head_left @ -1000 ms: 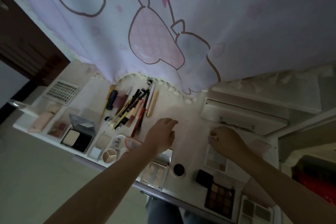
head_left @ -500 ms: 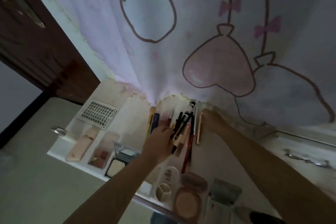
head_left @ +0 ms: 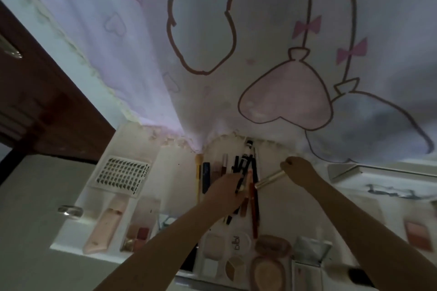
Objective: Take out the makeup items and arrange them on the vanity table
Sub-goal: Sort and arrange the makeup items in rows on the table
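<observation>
makeup compacts lie nearest on your vanity table. beyond, your left hand grips pencils in the pile; farther right, your right hand pinches a gold tube.

There is one view only, from a wide-angle camera worn on the person's head. It looks forward and down, with the worktop filling the lower middle of the frame and a patterned curtain spreading across the whole upper half. Both forearms enter from the bottom edge, so the camera sits close above them. A dark wooden door runs along the left edge. The wide lens bends straight lines toward the corners.
</observation>
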The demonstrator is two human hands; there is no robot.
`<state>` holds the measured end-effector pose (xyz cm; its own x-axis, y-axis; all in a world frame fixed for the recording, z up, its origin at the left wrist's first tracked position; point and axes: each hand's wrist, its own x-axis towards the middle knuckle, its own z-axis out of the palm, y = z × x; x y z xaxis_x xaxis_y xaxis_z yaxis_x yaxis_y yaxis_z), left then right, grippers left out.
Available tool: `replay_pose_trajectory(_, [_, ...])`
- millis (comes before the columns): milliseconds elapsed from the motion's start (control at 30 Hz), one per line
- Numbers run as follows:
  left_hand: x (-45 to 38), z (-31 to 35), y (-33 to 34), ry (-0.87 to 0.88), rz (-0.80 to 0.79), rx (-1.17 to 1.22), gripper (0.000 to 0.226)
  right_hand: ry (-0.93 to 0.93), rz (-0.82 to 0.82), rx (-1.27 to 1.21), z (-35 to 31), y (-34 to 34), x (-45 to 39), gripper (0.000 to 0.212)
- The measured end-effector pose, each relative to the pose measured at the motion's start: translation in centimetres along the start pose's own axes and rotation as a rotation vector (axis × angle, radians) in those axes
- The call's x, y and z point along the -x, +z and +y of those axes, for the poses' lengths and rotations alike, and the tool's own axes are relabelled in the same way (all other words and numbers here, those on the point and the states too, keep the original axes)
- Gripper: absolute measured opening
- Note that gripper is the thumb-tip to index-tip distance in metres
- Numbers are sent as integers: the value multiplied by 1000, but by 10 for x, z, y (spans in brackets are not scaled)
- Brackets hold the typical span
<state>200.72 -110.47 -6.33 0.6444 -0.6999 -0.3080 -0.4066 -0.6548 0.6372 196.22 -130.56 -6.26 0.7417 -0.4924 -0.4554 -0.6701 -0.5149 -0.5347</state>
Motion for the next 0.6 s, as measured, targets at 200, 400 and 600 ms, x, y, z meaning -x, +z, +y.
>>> replay_pose_trajectory(200, [-11,63,9,155,66,-47,35,-174,115,-125,-17,-49,60,30])
replay_pose_trajectory(400, [-5,133,-54,558,532,-403,33,-340,425,-214,-57,-106,91,33])
replay_pose_trajectory(600, [-4,183,-118,617,378,-420,30,-786,672,-334,-83,-162,132,12])
